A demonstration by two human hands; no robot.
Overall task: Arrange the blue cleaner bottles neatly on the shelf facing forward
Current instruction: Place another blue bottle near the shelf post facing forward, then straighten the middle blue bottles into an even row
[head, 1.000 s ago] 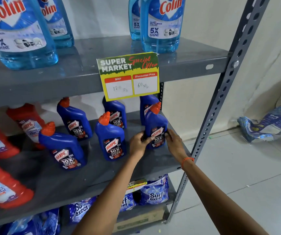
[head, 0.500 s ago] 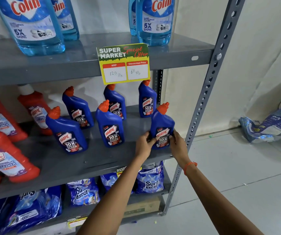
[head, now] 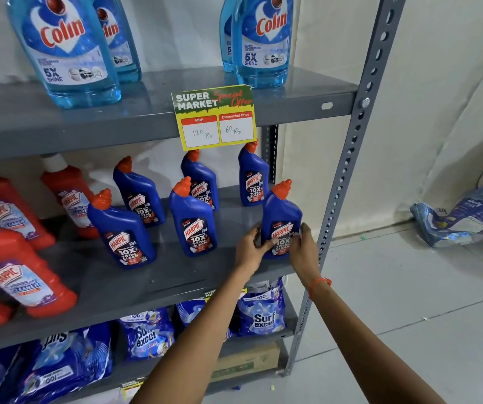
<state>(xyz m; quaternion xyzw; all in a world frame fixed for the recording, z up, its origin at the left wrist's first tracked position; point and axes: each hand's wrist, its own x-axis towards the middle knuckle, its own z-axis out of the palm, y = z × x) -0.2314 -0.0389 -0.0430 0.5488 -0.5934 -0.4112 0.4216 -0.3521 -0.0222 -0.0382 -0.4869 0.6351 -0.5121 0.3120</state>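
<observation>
Your left hand (head: 252, 248) and right hand (head: 303, 248) clamp the lower body of one blue cleaner bottle (head: 281, 221) from either side, fingers wrapped over the edges of its label. That two-sided hold looks chosen for turning and squaring: you can twist the base on the shelf without lifting it. The bottle stands upright at the front right corner of the middle shelf (head: 158, 275), just beside the perforated upright post (head: 348, 176), its label toward you.

Five more blue bottles stand to its left and behind, in a loose front row and back row; the front-left bottle (head: 122, 230) and front-middle bottle (head: 192, 218) are spaced unevenly and angled slightly, so I judge they need straightening.

The shelf is smooth grey painted metal, which should let bases slide. Red cleaner bottles (head: 15, 266) fill its left end. A yellow price tag (head: 216, 116) hangs from the shelf above. Beyond the rack lies pale tiled floor (head: 409, 287) with a crumpled packet (head: 464, 215) by the wall.
</observation>
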